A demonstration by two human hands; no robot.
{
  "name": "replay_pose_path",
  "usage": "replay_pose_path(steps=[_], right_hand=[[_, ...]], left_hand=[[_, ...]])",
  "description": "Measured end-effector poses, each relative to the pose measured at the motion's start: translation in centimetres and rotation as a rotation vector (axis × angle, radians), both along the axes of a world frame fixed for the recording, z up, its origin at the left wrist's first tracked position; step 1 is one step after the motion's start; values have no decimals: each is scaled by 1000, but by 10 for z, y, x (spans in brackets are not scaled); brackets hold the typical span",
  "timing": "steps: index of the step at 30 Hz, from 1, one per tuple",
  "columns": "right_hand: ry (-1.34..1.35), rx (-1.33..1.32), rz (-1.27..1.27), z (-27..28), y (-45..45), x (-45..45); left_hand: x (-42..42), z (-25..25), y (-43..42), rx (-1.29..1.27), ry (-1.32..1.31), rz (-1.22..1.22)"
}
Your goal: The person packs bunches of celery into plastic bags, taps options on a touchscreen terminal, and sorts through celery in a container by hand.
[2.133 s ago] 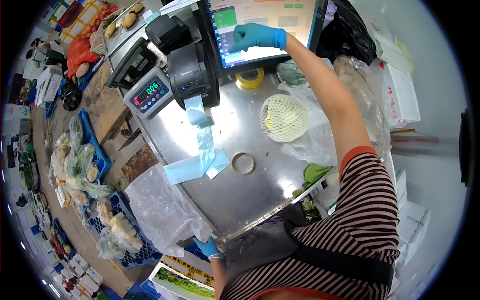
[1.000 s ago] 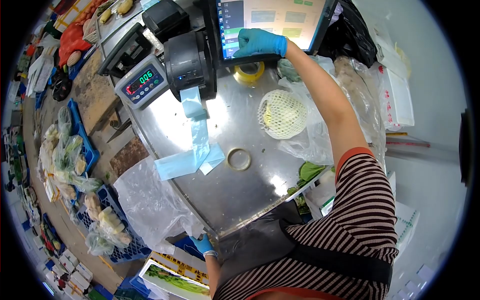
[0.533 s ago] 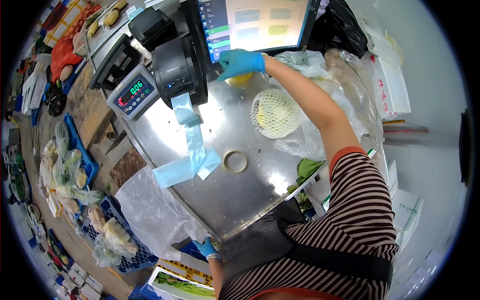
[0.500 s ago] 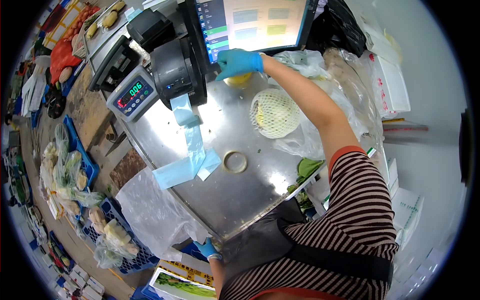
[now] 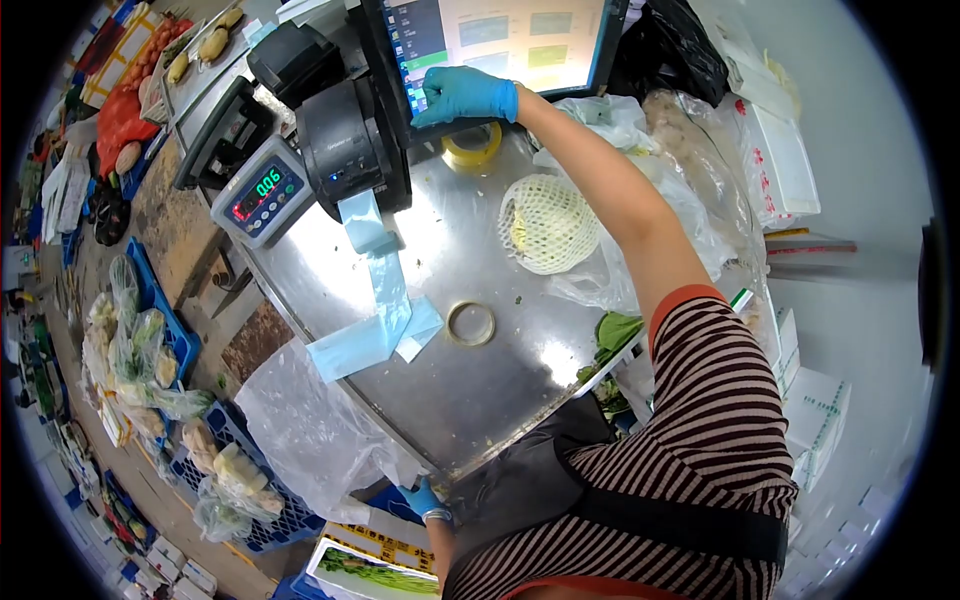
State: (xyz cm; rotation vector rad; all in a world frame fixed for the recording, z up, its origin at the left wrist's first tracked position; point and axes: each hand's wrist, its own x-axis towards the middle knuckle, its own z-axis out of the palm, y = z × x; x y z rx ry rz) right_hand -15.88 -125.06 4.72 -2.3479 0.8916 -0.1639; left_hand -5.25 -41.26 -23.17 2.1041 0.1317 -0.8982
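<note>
My right hand [image 5: 467,95], in a blue glove, is at the lower left corner of the lit monitor [image 5: 530,40]. Its fingers are mostly curled, with a fingertip toward the screen, and no object shows in it. My left hand [image 5: 425,498], gloved too, is low beside the near edge of the metal table [image 5: 440,400]. Its fingers look apart, close to a clear plastic bag [image 5: 310,430]; whether they touch it I cannot tell. A roll of yellow tape [image 5: 472,160] lies below the monitor. Light blue label strip [image 5: 390,290] trails from the black printer [image 5: 340,145].
A scale [image 5: 262,190] reads 0.06. A tape ring [image 5: 470,324] and a round item in white foam netting [image 5: 548,225] lie on the table. Blue crates [image 5: 250,470] with bagged vegetables stand left; a box of green stalks [image 5: 375,572] is below; foam boxes [image 5: 780,165] are right.
My right hand has moved slightly up and left over the monitor's corner, uncovering the yellow tape roll. My left hand has shifted slightly right, its fingers a little more spread.
</note>
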Motion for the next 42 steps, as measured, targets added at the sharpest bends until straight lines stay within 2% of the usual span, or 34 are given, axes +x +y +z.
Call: replay_pose_path(steps=[3,7,11,14,16,18,22,23,25,27,29,32,35,38,39,42], right_hand=[[21,111,-6,1,11,-3],[10,76,59,-6,27,-24],[35,24,25,-25,23,-57],[76,53,-39,-5,29,-77],[52,87,-74,-3,26,-90],[49,52,-96,-4,21,-101],[42,-96,-148,3,-5,-124],[27,-116,-170,7,-13,-129],[24,-105,-248,14,-35,-136],[17,-63,-273,24,-54,-138],[1,-32,-248,32,-64,-139],[-19,2,-235,36,-56,-142],[-70,31,-245,27,-43,-150],[-79,87,-250,28,-32,-156],[-68,64,-236,26,-33,-157],[-63,100,-237,35,-34,-155]], left_hand=[[4,3,-4,-9,95,108],[5,6,-8,-13,222,264],[1,16,-21,14,216,177],[1,13,-24,26,237,130],[6,-12,-6,9,322,55],[14,-39,10,-17,455,-60],[-1,23,-41,243,300,-507],[10,3,-28,281,329,-621],[2,10,-27,171,150,-762],[2,10,-27,187,-25,-1011],[8,4,-27,333,-205,-1363],[8,2,-28,329,-587,-1690],[14,20,-55,514,-104,-1509],[6,9,-37,554,-532,-1754],[9,12,-39,578,-358,-1713],[6,33,-54,698,-563,-2087]])
